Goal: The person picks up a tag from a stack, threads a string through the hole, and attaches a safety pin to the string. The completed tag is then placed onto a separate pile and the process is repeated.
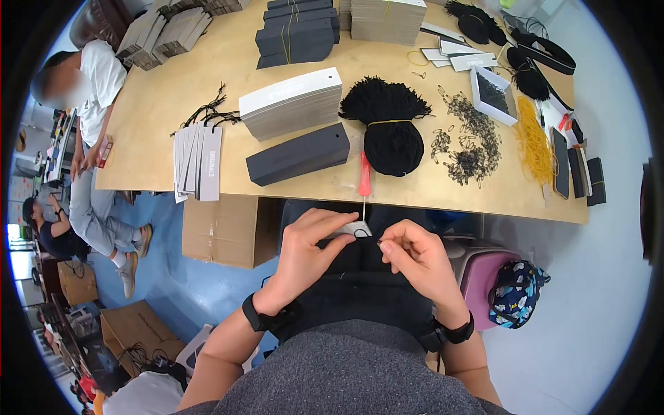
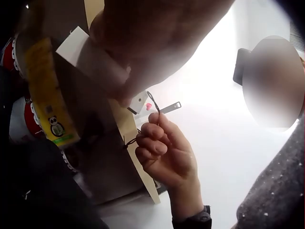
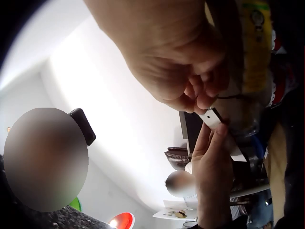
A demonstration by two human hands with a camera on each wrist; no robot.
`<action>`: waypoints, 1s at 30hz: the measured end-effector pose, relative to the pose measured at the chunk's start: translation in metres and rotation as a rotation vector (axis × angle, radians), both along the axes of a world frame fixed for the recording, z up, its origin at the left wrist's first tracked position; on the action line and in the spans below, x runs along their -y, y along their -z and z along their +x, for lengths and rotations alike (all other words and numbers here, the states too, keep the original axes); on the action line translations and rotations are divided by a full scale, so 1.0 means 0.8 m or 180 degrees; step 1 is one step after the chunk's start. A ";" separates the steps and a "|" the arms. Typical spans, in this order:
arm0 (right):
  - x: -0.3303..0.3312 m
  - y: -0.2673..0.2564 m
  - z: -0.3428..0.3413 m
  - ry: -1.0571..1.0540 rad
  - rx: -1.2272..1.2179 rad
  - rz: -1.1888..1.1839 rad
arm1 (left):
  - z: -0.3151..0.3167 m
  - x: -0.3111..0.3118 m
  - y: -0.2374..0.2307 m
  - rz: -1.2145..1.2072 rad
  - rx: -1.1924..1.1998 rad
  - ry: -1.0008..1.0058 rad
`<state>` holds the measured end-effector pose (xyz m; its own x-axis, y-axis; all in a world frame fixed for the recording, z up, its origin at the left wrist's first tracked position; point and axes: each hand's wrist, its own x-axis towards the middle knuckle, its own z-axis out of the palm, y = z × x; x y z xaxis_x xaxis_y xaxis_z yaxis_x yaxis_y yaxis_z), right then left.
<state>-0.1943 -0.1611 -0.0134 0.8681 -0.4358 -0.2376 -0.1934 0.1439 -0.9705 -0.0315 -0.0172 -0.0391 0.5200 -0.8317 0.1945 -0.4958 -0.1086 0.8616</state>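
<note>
My left hand (image 1: 309, 245) grips a pale hang tag (image 1: 357, 229) between thumb and fingers, below the table's front edge. In the left wrist view, the end of the tag with its small hole (image 2: 139, 99) sticks out past the fingers. A thin black cord (image 2: 155, 101) loops near that end. My right hand (image 1: 418, 259) pinches the cord between thumb and index finger, just right of the tag, its other fingers curled in. Close above the tag, a red-handled tool (image 1: 364, 176) with a thin metal shaft juts over the table edge.
On the table (image 1: 228, 69) lie finished-looking tags with black cords (image 1: 199, 159), tag stacks (image 1: 294, 104), a black cord bundle (image 1: 393, 142), scattered small pins (image 1: 474, 142) and yellow rubber bands (image 1: 535, 149). A cardboard box (image 1: 225, 232) stands beneath. Another person (image 1: 100, 90) sits at left.
</note>
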 end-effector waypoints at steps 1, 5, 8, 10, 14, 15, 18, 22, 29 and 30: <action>0.000 0.004 0.002 0.0052 -0.0041 -0.0127 | 0.002 0.002 0.005 0.0014 -0.0079 0.0080; 0.002 0.023 0.008 0.0175 -0.0060 -0.0906 | 0.008 0.006 0.009 0.0169 -0.0367 0.0344; 0.003 0.025 0.005 0.0339 -0.0306 -0.1161 | 0.010 0.006 0.004 0.0396 -0.1209 0.0350; 0.001 0.025 -0.002 0.0229 -0.0204 -0.0715 | 0.012 0.006 0.006 0.0372 -0.1430 0.0412; -0.003 0.004 -0.004 -0.0047 -0.0156 -0.0613 | 0.021 0.015 0.004 0.0419 -0.0736 0.0509; -0.004 0.002 -0.003 -0.0036 -0.0124 -0.0610 | 0.023 0.017 0.004 0.0387 -0.0791 0.0590; -0.004 0.005 0.006 0.0119 -0.0136 -0.0621 | 0.028 0.017 0.012 0.0353 -0.1083 0.0777; 0.001 0.025 0.013 0.0415 -0.0292 -0.1269 | 0.025 0.019 0.019 0.0112 -0.1462 0.0824; -0.003 0.035 -0.011 0.0355 -0.0569 -0.1266 | 0.034 0.008 0.034 0.0076 -0.1487 0.0968; -0.007 0.027 -0.014 0.0301 -0.0455 -0.1126 | 0.034 0.009 0.031 0.0091 -0.1365 0.0956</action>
<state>-0.2053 -0.1559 -0.0350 0.7893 -0.5888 -0.1741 -0.3322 -0.1711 -0.9276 -0.0045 -0.0244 -0.0635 0.2857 -0.9583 -0.0086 -0.1120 -0.0423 0.9928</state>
